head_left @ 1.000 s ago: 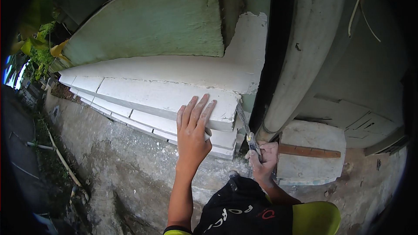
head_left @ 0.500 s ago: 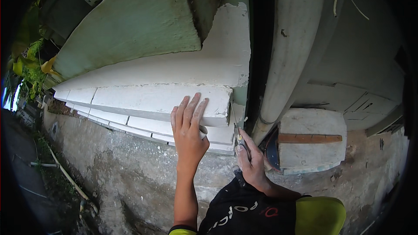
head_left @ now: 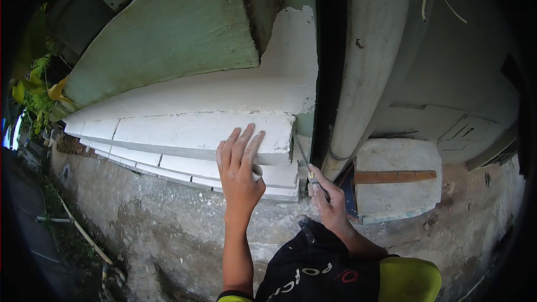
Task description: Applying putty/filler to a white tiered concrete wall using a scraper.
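Observation:
My left hand point(head_left: 240, 173) lies on a long white block point(head_left: 207, 134), its fingers stretched apart over the top and front edge. Beside its thumb side shows a small whitish rounded piece point(head_left: 257, 173); whether the hand holds it I cannot tell. My right hand point(head_left: 331, 201) is wrapped round the grey handle of a thin-bladed knife point(head_left: 301, 150), which has a yellow spot. The blade slants up to the left, close beside the block's right end; contact is not clear. The block's end looks rough and chipped along its edge.
More white stepped blocks point(head_left: 274, 174) run below the long one. Above it juts a green painted panel point(head_left: 173, 33). A thick pale pipe point(head_left: 372, 50) stands at the right, near a whitish board with a brown strip point(head_left: 397, 177). Rough concrete ground point(head_left: 151, 212) lies below.
My right hand has moved slightly down and right, and more of the knife's blade shows, its tip nearer the block's end. My left hand stays on the block. The whole view has shifted a little.

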`<state>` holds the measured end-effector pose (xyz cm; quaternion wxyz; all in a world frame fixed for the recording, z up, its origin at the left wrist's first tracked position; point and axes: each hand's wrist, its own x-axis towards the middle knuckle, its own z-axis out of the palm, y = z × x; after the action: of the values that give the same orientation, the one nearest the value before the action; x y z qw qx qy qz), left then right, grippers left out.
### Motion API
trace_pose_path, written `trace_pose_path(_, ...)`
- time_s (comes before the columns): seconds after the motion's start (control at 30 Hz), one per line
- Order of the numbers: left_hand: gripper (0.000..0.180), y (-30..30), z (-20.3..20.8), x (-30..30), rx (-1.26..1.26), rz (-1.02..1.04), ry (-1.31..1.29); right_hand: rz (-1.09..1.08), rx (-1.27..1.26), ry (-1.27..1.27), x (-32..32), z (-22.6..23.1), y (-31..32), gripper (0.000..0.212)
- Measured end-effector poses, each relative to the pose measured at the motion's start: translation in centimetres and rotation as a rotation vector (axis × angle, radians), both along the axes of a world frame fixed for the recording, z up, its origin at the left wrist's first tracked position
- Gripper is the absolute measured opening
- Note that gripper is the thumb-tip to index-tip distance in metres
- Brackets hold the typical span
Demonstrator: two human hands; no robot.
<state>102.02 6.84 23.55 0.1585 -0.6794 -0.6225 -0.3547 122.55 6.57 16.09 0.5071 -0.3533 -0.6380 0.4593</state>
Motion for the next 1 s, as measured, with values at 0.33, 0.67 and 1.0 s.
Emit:
trace_pose_path(0.33, 0.083, 0.1, 0.0, 0.0, -0.026, 0.018, 0.004, -0.060, -0.015, 0.048, -1.6, -0.6, 1.3, 0.041)
trace_pose_path(0.67, 0.081, 0.3, -0.2, 0.3, -0.023, 0.029, 0.031, -0.089, 0.104, -0.022, -1.2, 0.2, 0.5, 0.039)
trace_pose_path(1.0, 0.081, 0.4, -0.2, 0.5, -0.001, 0.018, 0.024, -0.002, -0.045, -0.045, 0.3, 2.6, 0.3, 0.041)
